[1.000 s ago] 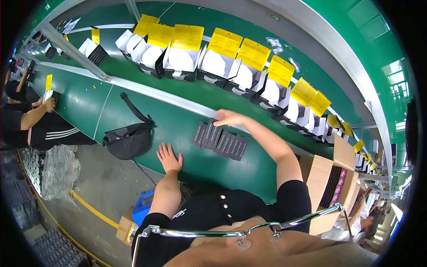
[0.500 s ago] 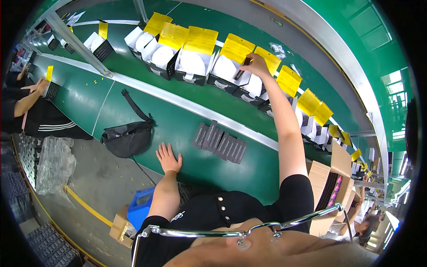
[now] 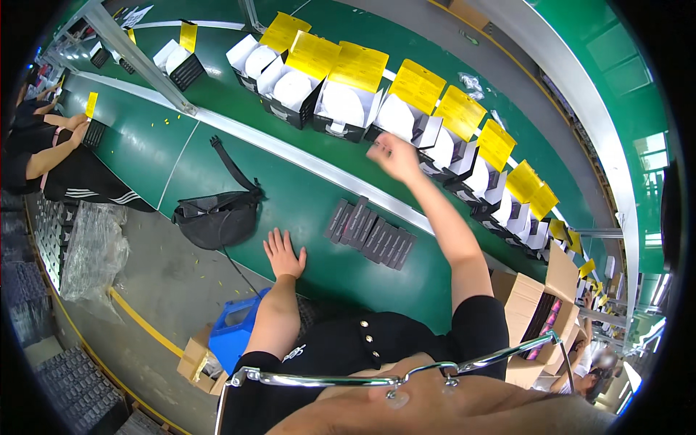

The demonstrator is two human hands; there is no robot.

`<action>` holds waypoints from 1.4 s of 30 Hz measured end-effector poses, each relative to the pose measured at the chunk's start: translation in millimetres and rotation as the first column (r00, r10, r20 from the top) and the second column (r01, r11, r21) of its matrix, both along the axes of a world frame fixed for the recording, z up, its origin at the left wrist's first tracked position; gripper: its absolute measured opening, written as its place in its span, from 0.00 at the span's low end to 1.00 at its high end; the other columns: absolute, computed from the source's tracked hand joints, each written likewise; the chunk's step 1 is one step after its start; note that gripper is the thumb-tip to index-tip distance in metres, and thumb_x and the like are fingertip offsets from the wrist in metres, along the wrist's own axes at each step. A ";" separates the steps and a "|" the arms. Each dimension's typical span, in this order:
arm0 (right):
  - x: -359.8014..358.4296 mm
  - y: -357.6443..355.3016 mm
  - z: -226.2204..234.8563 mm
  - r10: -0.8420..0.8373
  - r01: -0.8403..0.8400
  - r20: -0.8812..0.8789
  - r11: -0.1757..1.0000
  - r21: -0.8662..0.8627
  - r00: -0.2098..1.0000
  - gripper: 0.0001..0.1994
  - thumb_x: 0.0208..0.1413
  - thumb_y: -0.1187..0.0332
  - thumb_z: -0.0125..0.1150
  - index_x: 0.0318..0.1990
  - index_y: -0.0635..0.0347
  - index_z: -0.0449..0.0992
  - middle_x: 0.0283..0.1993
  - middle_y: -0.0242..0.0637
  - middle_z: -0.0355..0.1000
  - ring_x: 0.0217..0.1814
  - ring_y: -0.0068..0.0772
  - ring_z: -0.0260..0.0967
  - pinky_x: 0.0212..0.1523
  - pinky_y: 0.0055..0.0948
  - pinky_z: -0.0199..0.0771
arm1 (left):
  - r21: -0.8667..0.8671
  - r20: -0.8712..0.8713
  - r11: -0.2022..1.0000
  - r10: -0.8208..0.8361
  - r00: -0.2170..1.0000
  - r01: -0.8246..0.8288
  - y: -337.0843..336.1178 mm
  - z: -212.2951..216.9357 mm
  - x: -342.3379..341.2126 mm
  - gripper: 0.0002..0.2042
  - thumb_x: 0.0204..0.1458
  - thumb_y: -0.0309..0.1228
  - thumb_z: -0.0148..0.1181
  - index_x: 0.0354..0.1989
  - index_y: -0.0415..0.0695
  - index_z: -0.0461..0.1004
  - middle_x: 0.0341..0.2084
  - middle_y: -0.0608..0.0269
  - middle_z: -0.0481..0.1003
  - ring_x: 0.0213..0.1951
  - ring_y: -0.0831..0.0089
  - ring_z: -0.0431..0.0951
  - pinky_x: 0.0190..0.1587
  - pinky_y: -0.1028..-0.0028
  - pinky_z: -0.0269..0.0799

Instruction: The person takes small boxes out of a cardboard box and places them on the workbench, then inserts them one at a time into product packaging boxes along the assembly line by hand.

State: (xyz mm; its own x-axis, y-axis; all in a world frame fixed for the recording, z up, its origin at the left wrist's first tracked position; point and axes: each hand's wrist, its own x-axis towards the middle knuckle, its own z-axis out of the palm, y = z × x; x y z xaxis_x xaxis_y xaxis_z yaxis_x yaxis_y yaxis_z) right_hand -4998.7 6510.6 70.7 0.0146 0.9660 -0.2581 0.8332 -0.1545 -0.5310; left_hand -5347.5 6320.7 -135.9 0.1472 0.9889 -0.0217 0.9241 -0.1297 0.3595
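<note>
My left hand (image 3: 285, 254) lies flat on the green bench with its fingers spread, beside a black waist bag (image 3: 217, 220). My right hand (image 3: 396, 157) is raised in front of the row of open boxes, fingers curled in; I see nothing held in it. Close behind it stands a black box (image 3: 395, 116) with white contents and a raised yellow flap. More such boxes, including another open box (image 3: 341, 109), line the green strip beyond the metal rail. A row of small dark flat boxes (image 3: 372, 233) lies on the bench between my hands.
A metal rail (image 3: 304, 156) separates the bench from the row of boxes. At the right stands an open carton (image 3: 525, 308). A blue plastic stool (image 3: 233, 333) is by my left arm. At far left, another person's hands (image 3: 80, 129) handle a box.
My right hand has drawn back from an open box toward me and left. The small dark box it held no longer shows in its fingers. My left hand stays on the bench.
</note>
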 end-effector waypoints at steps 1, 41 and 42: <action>-2.1 -19.9 -20.2 0.015 -0.032 -0.160 0.994 -0.101 0.987 0.31 0.48 0.56 0.71 0.56 0.65 0.71 0.53 0.46 0.73 0.51 0.37 0.72 0.49 0.33 0.73 | 0.004 0.006 1.000 -0.015 1.000 0.015 5.3 3.1 1.2 0.36 0.51 0.49 0.55 0.65 0.39 0.60 0.69 0.43 0.53 0.71 0.45 0.47 0.71 0.44 0.36; -39.5 -56.9 -9.6 -0.353 0.232 0.059 0.723 0.651 0.934 0.24 0.42 0.67 0.71 0.49 0.60 0.73 0.55 0.51 0.68 0.63 0.56 0.63 0.62 0.47 0.66 | 0.223 0.584 0.974 -0.093 0.807 -0.049 95.2 -20.9 -92.6 0.20 0.56 0.31 0.59 0.53 0.31 0.68 0.58 0.40 0.66 0.59 0.44 0.65 0.62 0.52 0.59; -39.3 -88.4 1.9 -0.349 0.265 -0.022 0.668 0.695 0.937 0.21 0.42 0.67 0.72 0.46 0.59 0.74 0.50 0.48 0.72 0.60 0.53 0.67 0.59 0.45 0.69 | 0.243 0.568 0.967 -0.084 0.819 -0.069 105.1 -14.9 -101.1 0.15 0.58 0.28 0.57 0.49 0.29 0.70 0.55 0.41 0.68 0.56 0.45 0.68 0.60 0.54 0.62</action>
State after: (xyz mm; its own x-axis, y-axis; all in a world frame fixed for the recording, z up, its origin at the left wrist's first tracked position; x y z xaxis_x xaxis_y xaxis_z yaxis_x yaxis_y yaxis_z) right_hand -5038.1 6422.1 72.6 0.3286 0.8101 0.4855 0.8607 -0.0453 -0.5070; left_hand -5448.6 6425.8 -150.8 0.0646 0.9495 0.3071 0.5605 -0.2892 0.7760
